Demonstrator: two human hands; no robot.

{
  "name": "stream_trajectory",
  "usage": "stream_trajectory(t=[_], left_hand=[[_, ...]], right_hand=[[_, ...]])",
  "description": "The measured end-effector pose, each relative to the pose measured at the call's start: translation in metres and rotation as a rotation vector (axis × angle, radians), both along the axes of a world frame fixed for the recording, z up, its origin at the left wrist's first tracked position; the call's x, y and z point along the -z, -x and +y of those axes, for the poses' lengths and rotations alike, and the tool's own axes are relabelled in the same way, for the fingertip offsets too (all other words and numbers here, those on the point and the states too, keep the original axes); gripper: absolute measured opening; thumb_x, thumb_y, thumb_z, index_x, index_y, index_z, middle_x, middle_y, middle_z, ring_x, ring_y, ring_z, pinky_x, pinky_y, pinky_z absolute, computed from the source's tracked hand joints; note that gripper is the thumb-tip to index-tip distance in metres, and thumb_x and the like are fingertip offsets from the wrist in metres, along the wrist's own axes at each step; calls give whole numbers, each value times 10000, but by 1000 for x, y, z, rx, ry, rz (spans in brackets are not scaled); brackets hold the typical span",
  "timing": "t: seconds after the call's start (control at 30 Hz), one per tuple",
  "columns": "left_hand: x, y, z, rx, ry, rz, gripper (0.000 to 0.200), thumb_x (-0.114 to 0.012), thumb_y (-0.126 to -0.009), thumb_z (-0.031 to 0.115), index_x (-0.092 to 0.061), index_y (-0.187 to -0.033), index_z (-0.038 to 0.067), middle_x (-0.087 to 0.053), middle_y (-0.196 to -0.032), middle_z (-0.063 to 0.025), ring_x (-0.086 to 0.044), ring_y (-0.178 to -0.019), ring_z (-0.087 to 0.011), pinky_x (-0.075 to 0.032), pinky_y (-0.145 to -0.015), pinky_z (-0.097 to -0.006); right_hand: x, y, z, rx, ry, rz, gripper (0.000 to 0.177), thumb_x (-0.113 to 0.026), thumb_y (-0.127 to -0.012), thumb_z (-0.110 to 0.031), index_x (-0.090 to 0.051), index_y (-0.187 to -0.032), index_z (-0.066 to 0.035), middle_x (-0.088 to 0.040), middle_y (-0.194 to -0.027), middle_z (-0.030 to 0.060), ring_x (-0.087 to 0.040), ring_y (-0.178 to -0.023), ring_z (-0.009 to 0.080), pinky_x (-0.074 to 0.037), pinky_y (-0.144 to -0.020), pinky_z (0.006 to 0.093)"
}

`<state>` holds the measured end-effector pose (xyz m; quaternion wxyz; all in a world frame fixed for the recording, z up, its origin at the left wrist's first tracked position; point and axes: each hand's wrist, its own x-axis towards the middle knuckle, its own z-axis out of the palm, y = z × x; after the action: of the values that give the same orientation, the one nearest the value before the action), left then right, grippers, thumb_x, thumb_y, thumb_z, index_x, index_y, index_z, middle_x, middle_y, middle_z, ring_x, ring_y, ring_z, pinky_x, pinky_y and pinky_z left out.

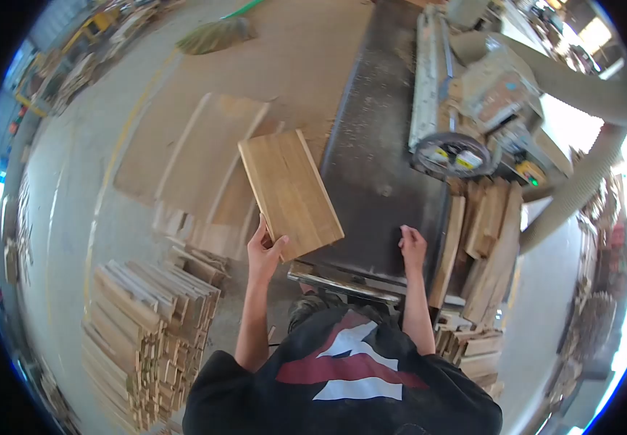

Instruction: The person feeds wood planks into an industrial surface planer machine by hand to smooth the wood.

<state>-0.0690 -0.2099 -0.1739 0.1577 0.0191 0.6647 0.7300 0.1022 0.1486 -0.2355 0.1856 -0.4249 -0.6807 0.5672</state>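
Observation:
My left hand (pixel 262 250) grips the near corner of a light wooden board (pixel 290 190), made of several glued strips, and holds it tilted over the left edge of the dark machine table (pixel 382 167). My right hand (pixel 412 244) rests on the near right part of that table, fingers loosely curled, holding nothing.
A saw fence and motor unit (pixel 444 87) stand at the far right of the table, with dust hoses (pixel 581 181) behind. Cut boards lean at the table's right side (pixel 483 239). A stack of wood strips (pixel 147 319) lies on the floor to my left. Sheets of board (pixel 197 152) cover the floor ahead.

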Motion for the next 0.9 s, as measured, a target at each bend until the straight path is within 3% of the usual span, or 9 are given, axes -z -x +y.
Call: stream_trajectory(t=[0.1, 0.17, 0.23, 0.3, 0.33, 0.4, 0.57, 0.67, 0.9], left_hand=[[12, -7, 24, 233, 74, -70, 822, -756, -879, -15, -370, -1605, 14, -711, -1153, -83, -674, -990, -139, -557, -901, -308], [35, -18, 36, 335, 211, -10, 873, -821, -829, 50, -397, -1591, 17, -664, -1269, -138, -646, -1120, -204, -544, -947, -364], [32, -25, 45, 459, 364, 50, 929, -886, -778, 115, -424, -1578, 20, -618, -1385, -193, -617, -1250, -268, -532, -992, -420], [-19, -40, 63, 692, 1068, 439, 1065, -977, -618, 246, -479, -1536, 34, -381, -1608, -255, -367, -1488, -410, -409, -1120, -554], [-11, -39, 64, 730, 1064, 452, 1065, -977, -618, 246, -479, -1536, 34, -381, -1608, -255, -367, -1488, -410, -409, -1120, -554], [17, -33, 64, 900, 1005, 693, 1158, -1001, -535, 387, -492, -1516, 40, -196, -1705, -223, -101, -1577, -455, -249, -1201, -618], [51, -25, 87, 964, 875, 920, 1147, -956, -574, 462, -475, -1534, 57, -268, -1710, -149, -158, -1587, -426, -196, -1212, -635], [50, -36, 118, 1011, 744, 890, 1094, -925, -610, 422, -478, -1542, 66, -294, -1704, -152, -173, -1600, -376, -129, -1214, -665], [49, -59, 170, 1134, 754, 1012, 1147, -907, -630, 456, -419, -1570, 15, -254, -1713, -184, -143, -1610, -367, -66, -1217, -670]], right_hand=[[-6, -6, -6, -43, 24, -59, 315, -700, -1001, -348, -768, -1071, -49, -615, -684, 9, -526, -593, 70, -413, -545, 257], [-4, -15, -20, -127, -325, -55, 339, -721, -977, -353, -762, -1091, -36, -654, -711, 64, -613, -652, 178, -501, -631, 341], [-19, -31, -39, -174, -371, -213, 356, -721, -962, -376, -761, -1091, -47, -685, -772, 116, -657, -758, 264, -519, -717, 390], [-39, -50, -57, -232, -403, -374, 373, -721, -948, -399, -761, -1091, -57, -716, -833, 167, -702, -864, 350, -537, -803, 439], [-47, -61, -65, -279, -332, -435, 384, -712, -953, -399, -757, -1085, -41, -716, -832, 181, -705, -846, 356, -535, -770, 442], [-63, -78, -73, -375, -184, -532, 464, -650, -980, -465, -751, -1071, -22, -713, -832, 220, -711, -822, 365, -533, -746, 449], [-32, -126, -93, -336, 156, -668, 573, -546, -1018, -563, -771, -1052, -37, -711, -750, 161, -703, -720, 336, -539, -681, 434], [-36, -126, -98, -3, 925, -276, 644, -457, -1072, -602, -750, -1023, -31, -560, -631, -19, -473, -528, 65, -344, -484, 224], [-10, -129, -69, 324, 939, 4, 471, -527, -1080, -499, -629, -993, -48, -504, -653, -19, -405, -502, 77, -264, -434, 245]])
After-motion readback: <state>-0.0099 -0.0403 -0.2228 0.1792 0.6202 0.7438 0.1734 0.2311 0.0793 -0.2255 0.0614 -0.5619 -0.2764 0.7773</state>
